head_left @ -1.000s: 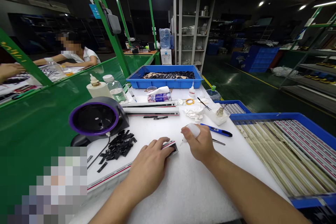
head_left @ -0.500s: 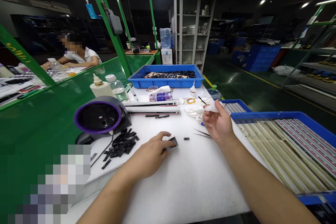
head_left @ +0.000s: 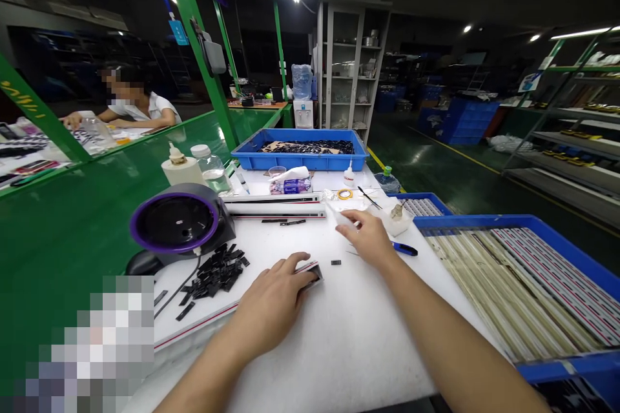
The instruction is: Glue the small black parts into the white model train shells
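Showing a factory workroom from head height, with a metal shelf unit [head_left: 356, 64] at the far end and a seated co-worker [head_left: 138, 100] beyond a green bench [head_left: 62, 239] on the left. Foreground: a white work table [head_left: 349, 348] with a large blue crate [head_left: 513, 227] of long striped strips on the right and a blue tray [head_left: 300, 159] of black pieces at the far edge. On the table stand a round black machine with a purple rim [head_left: 174, 222] and 2 long white bars [head_left: 274, 206], lying side by side. Left hand [head_left: 274, 293]: fingers curved close over the end of a white strip with a red line [head_left: 196, 321], which lies on the table. Right hand [head_left: 363, 239]: thumb and fingers held narrow, pinching a white wipe [head_left: 339, 216] above the table. Between the hands lies 1 small black piece [head_left: 336, 262]. Nearby: a heap of black pieces [head_left: 216, 273] left of the left hand, a blue-handled tool [head_left: 404, 248] right of the right hand, and a yellow tape roll [head_left: 345, 194] farther back.
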A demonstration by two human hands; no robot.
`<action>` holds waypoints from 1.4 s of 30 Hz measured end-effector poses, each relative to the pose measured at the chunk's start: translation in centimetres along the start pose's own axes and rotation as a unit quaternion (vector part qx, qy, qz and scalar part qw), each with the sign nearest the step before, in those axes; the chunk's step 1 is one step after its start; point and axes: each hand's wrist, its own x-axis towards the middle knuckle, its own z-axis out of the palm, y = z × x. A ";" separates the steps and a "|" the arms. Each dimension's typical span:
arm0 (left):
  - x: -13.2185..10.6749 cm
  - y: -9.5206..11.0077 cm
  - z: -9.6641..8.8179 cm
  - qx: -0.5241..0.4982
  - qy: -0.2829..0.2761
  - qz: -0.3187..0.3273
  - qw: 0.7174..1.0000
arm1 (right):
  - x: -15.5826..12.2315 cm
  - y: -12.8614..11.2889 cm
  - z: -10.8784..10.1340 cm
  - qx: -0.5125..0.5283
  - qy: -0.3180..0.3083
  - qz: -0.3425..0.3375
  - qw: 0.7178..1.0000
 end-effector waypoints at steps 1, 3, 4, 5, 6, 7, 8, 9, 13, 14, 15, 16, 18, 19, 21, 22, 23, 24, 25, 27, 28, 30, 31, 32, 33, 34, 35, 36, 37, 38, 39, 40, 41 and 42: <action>0.0 0.0 0.0 0.003 -0.001 0.001 1.000 | -0.1 -0.1 0.3 -0.067 -0.015 -0.032 0.997; 0.0 0.1 -0.1 0.008 -0.001 0.001 1.000 | -0.4 -0.4 0.9 -0.142 -0.044 -0.070 0.986; 0.1 0.1 -0.1 0.011 0.000 0.001 1.000 | -0.4 -0.5 1.2 -0.157 -0.054 -0.076 0.983; 0.1 0.1 -0.1 0.014 0.000 0.000 1.000 | -0.4 -0.4 1.4 -0.164 -0.060 -0.075 0.982; 0.1 0.1 -0.2 0.017 0.000 -0.002 1.000 | -0.4 -0.4 1.6 -0.167 -0.065 -0.072 0.981; 0.1 0.1 -0.2 0.019 -0.001 -0.004 1.000 | -0.4 -0.2 1.8 -0.173 -0.069 -0.070 0.980; 0.1 0.2 -0.3 0.020 -0.001 -0.005 1.000 | -0.3 0.0 2.0 -0.177 -0.072 -0.067 0.979; 0.1 0.2 -0.3 0.019 -0.002 -0.006 1.000 | -0.3 0.1 2.1 -0.180 -0.073 -0.064 0.979; 0.0 0.2 -0.2 0.012 0.004 -0.003 1.000 | -0.4 0.2 1.0 -0.170 -0.077 -0.063 0.981; -0.1 0.1 -0.2 0.009 0.007 -0.002 1.000 | -0.4 0.1 0.2 -0.157 -0.070 -0.079 0.982; 0.0 0.0 -0.1 0.006 0.010 0.000 1.000 | -0.2 -0.1 -0.9 -0.141 -0.049 -0.103 0.983; 0.0 -0.1 0.0 0.004 0.012 0.001 1.000 | 0.0 -0.1 -2.1 -0.128 -0.010 -0.128 0.983; 0.1 -0.4 0.2 0.002 0.012 0.000 1.000 | 0.7 0.2 -5.0 -0.115 0.120 -0.147 0.975; 0.2 -0.5 0.3 0.002 0.012 0.001 1.000 | 1.1 0.7 -6.5 -0.110 0.191 -0.124 0.967; 0.4 -0.7 0.4 0.003 0.010 0.001 1.000 | 2.0 2.0 -9.1 -0.093 0.286 -0.040 0.953; 0.5 -0.8 0.5 0.003 0.009 0.003 1.000 | 2.3 2.8 -10.1 -0.081 0.299 0.000 0.951; 0.5 -0.9 0.6 0.004 0.010 0.005 1.000 | 2.6 3.5 -10.8 -0.072 0.295 0.030 0.952; 0.6 -1.0 0.6 0.005 0.010 0.006 1.000 | 2.8 4.1 -11.2 -0.068 0.278 0.046 0.957; 0.6 -1.0 0.6 0.006 0.010 0.006 1.000 | 2.9 4.5 -11.4 -0.072 0.258 0.051 0.962; 0.6 -0.9 0.5 0.008 0.010 0.008 1.000 | 2.8 4.9 -11.3 -0.085 0.223 0.049 0.970; 0.6 -0.9 0.5 0.008 0.010 0.008 1.000 | 2.7 4.8 -11.1 -0.093 0.213 0.047 0.971; 0.5 -0.7 0.4 0.008 0.009 0.009 1.000 | 2.5 4.4 -10.8 -0.108 0.220 0.043 0.969; 0.4 -0.6 0.3 0.006 0.009 0.009 1.000 | 2.5 4.1 -10.6 -0.114 0.234 0.040 0.965; 0.4 -0.6 0.2 0.004 0.009 0.008 1.000 | 2.4 4.0 -10.5 -0.119 0.250 0.039 0.960; 0.4 -0.5 0.2 0.001 0.009 0.006 1.000 | 2.4 3.9 -10.4 -0.123 0.262 0.039 0.956; 0.3 -0.4 0.1 -0.001 0.010 0.003 1.000 | 2.4 3.8 -10.3 -0.126 0.267 0.040 0.955; 0.3 -0.4 0.1 -0.003 0.011 0.002 1.000 | 2.5 3.8 -10.2 -0.128 0.265 0.041 0.955; 0.3 -0.3 0.1 -0.004 0.012 0.000 1.000 | 2.5 3.9 -10.1 -0.130 0.259 0.042 0.956; 0.3 -0.3 0.1 -0.005 0.014 -0.001 1.000 | 2.5 3.9 -10.1 -0.131 0.255 0.044 0.957; 0.3 -0.3 0.1 -0.004 0.015 -0.002 1.000 | 2.6 3.9 -10.1 -0.132 0.256 0.045 0.957; 0.2 -0.3 0.1 -0.004 0.015 -0.002 1.000 | 2.6 3.9 -10.2 -0.129 0.267 0.045 0.954; 0.2 -0.3 0.1 -0.003 0.016 -0.002 1.000 | 2.6 3.9 -10.3 -0.119 0.291 0.044 0.948; 0.2 -0.3 0.1 -0.003 0.015 -0.002 1.000 | 2.6 3.8 -10.4 -0.100 0.327 0.042 0.939; 0.2 -0.3 0.1 -0.003 0.014 -0.001 1.000 | 2.6 3.7 -10.6 -0.072 0.368 0.040 0.926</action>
